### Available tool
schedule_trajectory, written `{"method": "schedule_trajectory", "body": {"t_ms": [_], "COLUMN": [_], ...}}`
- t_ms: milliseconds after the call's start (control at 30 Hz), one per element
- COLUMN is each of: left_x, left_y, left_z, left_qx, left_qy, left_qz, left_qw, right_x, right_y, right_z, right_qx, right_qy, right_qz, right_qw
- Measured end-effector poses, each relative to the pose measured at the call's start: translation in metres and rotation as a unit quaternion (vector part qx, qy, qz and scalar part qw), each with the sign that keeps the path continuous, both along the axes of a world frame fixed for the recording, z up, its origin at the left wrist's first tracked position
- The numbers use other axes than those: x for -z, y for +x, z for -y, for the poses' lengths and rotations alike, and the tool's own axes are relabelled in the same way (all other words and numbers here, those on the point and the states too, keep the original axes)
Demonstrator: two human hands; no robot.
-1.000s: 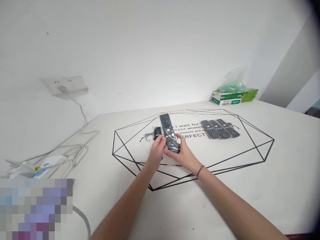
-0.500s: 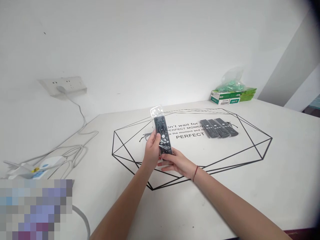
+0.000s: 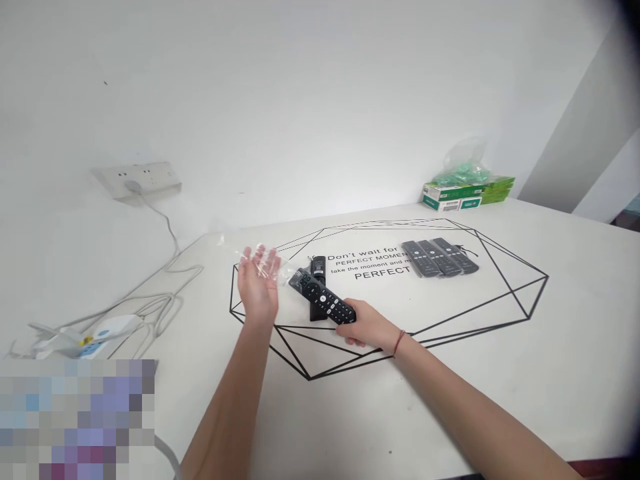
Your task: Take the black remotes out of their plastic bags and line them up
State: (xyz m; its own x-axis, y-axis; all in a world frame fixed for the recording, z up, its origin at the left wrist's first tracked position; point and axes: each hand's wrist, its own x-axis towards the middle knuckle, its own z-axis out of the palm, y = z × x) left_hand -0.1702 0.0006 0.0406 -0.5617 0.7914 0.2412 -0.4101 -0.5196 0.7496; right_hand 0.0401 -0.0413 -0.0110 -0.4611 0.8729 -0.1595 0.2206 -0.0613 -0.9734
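Note:
A black remote control [image 3: 327, 303] slants up to the left, its lower end in my right hand [image 3: 367, 327]; the fingers are closed round it. Clear plastic film [image 3: 285, 270] runs from the remote's far end to my left hand [image 3: 260, 290]. Palm up, that hand has its fingers spread and slightly curled, and the film lies across them. Beneath the held remote, a second black remote [image 3: 319, 267] lies on the table, its middle partly covered. Farther right, three dark remotes [image 3: 440, 259] lie side by side and appear to be in clear wrapping.
The white table [image 3: 450, 393] bears black printed lines and lettering. Green and white boxes [image 3: 455, 197] with a clear plastic bag [image 3: 465, 163] on top stand by the wall. Cables [image 3: 155, 307] and a white power strip [image 3: 110, 333] lie at left, below a wall socket [image 3: 150, 179].
My left hand has moved left off the remote, drawing the film with it. The remote has tilted left and is now largely outside the film. The second remote beneath has come into view.

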Motion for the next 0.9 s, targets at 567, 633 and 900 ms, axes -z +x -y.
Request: {"method": "schedule_trajectory", "body": {"t_ms": [567,633,900], "left_x": [0.066,0.069,0.069], "left_y": [-0.013,-0.013,-0.006], "left_z": [-0.022,-0.023,-0.019], "left_qx": [-0.089,-0.103,-0.170], "left_qy": [-0.250,-0.241,-0.237], "left_qz": [-0.649,-0.674,-0.701], "left_qw": [0.713,0.690,0.651], "right_x": [-0.002,-0.001,-0.001], "right_y": [0.017,0.016,0.014], "right_z": [-0.011,-0.011,-0.010], "right_qx": [0.088,0.092,0.108], "right_qy": [-0.020,-0.024,-0.034], "right_qz": [-0.005,-0.013,-0.032], "right_qw": [0.996,0.995,0.993]}}
